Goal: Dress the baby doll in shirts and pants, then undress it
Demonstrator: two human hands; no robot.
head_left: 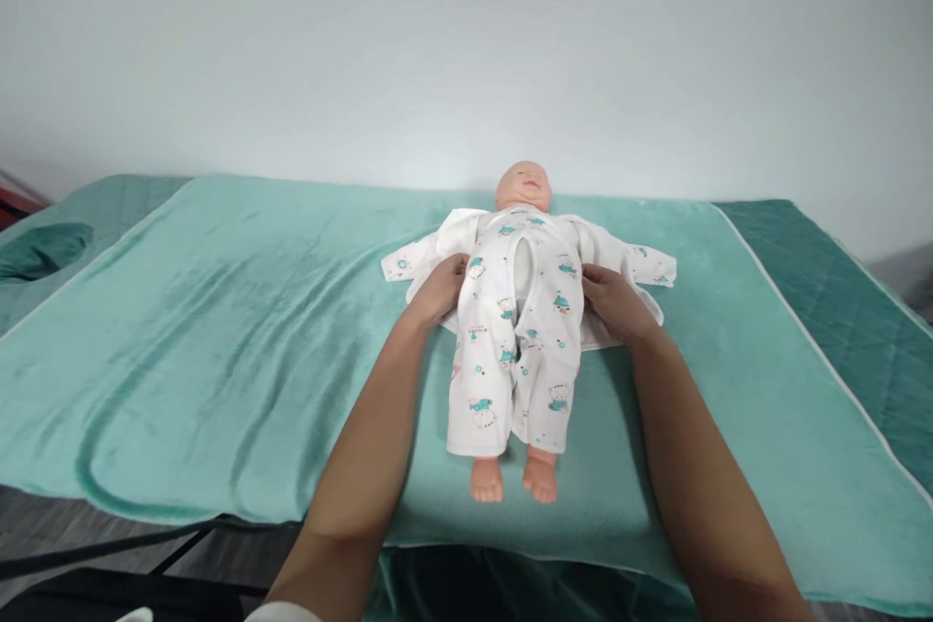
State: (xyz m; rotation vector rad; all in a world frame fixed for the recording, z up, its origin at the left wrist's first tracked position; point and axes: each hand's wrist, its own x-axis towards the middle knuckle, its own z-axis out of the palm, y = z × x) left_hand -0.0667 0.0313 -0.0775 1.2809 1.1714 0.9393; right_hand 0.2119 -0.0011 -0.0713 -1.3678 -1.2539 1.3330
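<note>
Baby doll (523,187) face-up on teal blanket (219,330), stable. Left hand (441,287) and right hand (616,301) flank doll's waist on printed romper (510,350), probably steadying it. Fingers bent; real grip, cannot tell.

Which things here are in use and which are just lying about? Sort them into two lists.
In use: doll, printed suit on it, left hand and right hand at its sides.
Lying about: teal blanket beneath, dark green cloth far left, quilted cover at right.

no readable text, labels or signs
</note>
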